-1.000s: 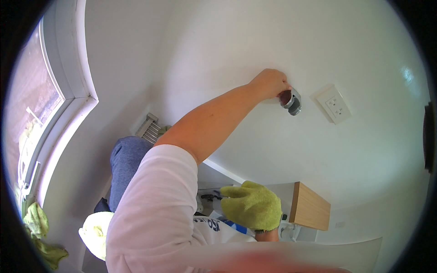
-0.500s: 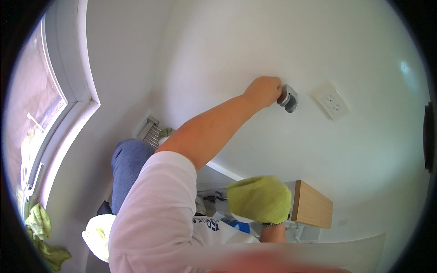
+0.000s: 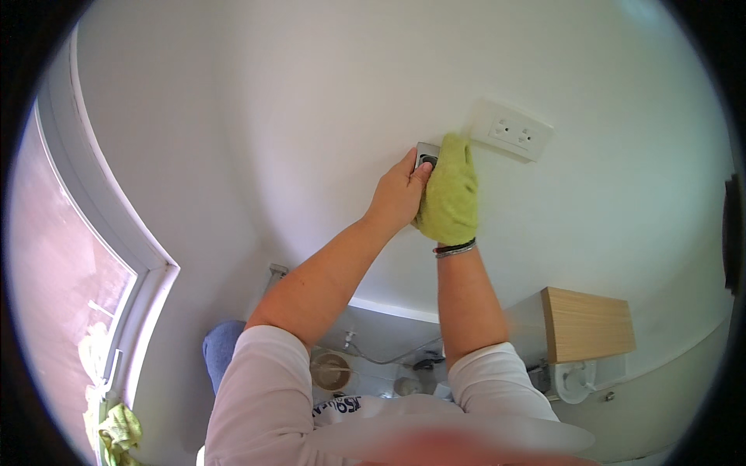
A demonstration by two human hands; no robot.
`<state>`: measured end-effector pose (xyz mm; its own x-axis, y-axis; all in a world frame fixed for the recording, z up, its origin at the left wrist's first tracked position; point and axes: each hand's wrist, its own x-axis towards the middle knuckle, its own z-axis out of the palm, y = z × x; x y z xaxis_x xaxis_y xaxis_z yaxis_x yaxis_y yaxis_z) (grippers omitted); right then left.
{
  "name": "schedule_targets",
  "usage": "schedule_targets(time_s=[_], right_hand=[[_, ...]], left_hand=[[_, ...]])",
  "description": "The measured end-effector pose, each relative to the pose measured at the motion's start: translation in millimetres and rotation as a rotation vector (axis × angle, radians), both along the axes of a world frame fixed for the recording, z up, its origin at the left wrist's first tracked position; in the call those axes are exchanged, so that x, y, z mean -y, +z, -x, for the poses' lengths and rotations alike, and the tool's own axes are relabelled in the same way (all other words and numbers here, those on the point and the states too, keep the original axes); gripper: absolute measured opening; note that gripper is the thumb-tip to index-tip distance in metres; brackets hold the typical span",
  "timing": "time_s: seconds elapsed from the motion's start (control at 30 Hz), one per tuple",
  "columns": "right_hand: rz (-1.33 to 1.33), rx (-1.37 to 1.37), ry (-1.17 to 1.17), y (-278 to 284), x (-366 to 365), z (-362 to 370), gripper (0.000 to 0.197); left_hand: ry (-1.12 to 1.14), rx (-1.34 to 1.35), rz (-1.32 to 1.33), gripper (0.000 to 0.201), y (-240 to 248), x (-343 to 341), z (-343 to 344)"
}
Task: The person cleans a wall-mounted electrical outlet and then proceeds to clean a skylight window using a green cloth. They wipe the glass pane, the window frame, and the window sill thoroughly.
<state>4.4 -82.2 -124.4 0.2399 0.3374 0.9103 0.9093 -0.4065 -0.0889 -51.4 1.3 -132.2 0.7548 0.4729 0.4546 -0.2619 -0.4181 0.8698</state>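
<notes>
On the white wall is a small metal bracket (image 3: 426,154) with a dark opening. My left hand (image 3: 398,193) is closed around its left side, with the thumb across the front. A fuzzy yellow-green cleaning mitt (image 3: 453,190) covers my right hand (image 3: 449,217) down to a dark wristband. The mitt presses against the bracket's right side and hides part of it. Inside it, the fingers of my right hand cannot be seen.
A white double wall socket (image 3: 513,130) sits just right of the mitt. Below right are a wooden cabinet (image 3: 587,325) and a white washbasin (image 3: 573,384). At the left, a window frame (image 3: 148,291) has a green cloth (image 3: 119,431) beside it.
My right hand in the mitt has risen from low down to the bracket, beside my left hand. The left hand stays at the bracket, its thumb now over the front. The view has shifted and turned.
</notes>
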Motion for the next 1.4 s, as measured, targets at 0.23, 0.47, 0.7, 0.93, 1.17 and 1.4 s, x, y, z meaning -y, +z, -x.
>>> schedule_targets(time_s=[0.23, 0.47, 0.7, 0.93, 1.17, 1.4], right_hand=[[0.107, -0.368, 0.007, -29.9, 0.3, 14.9, 0.046], [0.092, -0.147, 0.035, -31.9, -1.6, -16.5, 0.05], [0.069, -0.095, 0.05, -51.7, -4.8, -17.3, 0.047], [0.086, -0.065, -0.024, -41.6, 6.3, -10.2, 0.041], [0.545, -0.435, -0.042, -71.5, 37.0, 13.7, 0.026], [0.624, -0.325, 0.036, -49.2, 56.5, 58.7, 0.029]], left_hand=[[0.127, -0.061, -0.12, 0.046, -5.3, -6.6, -2.6], [0.059, -0.001, -0.019, 0.045, -15.5, -15.5, -15.1], [0.037, 0.019, -0.012, 0.044, -19.4, -17.5, -15.1], [0.009, 0.008, 0.053, 0.045, -15.2, -9.2, -10.3], [0.171, 0.1, 0.097, 0.044, -39.8, -14.3, 9.6], [-0.566, -1.194, -0.893, 0.03, -196.3, 37.9, 79.0]])
